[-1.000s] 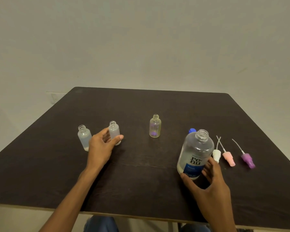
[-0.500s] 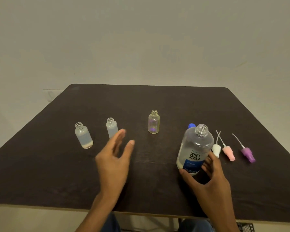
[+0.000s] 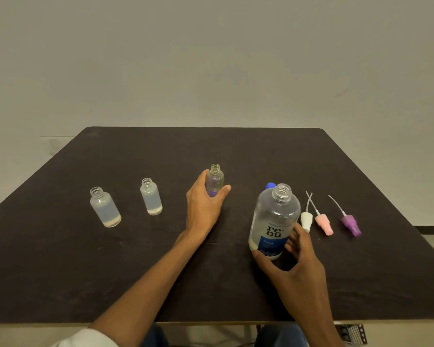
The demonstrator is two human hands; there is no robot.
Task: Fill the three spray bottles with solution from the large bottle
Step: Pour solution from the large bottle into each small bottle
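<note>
The left hand is curled round the third bottle, thumb on its right side and fingers behind; whether it grips or only touches, I cannot tell. That bottle stands upright and uncapped at about 12 o'clock on the table, and looks nearly empty. The two other bottles at 10 o'clock hold cloudy liquid. The right hand wraps loosely round the base of the big bottle at 2 o'clock, which is open-necked; its blue cap sits behind. Three spray heads lie just right of it.

Risks, as I judge: the small neck is narrow, so a fast tilt would spill; the light bottle could tip under a loose hold; the right wrist could sweep the spray heads
</note>
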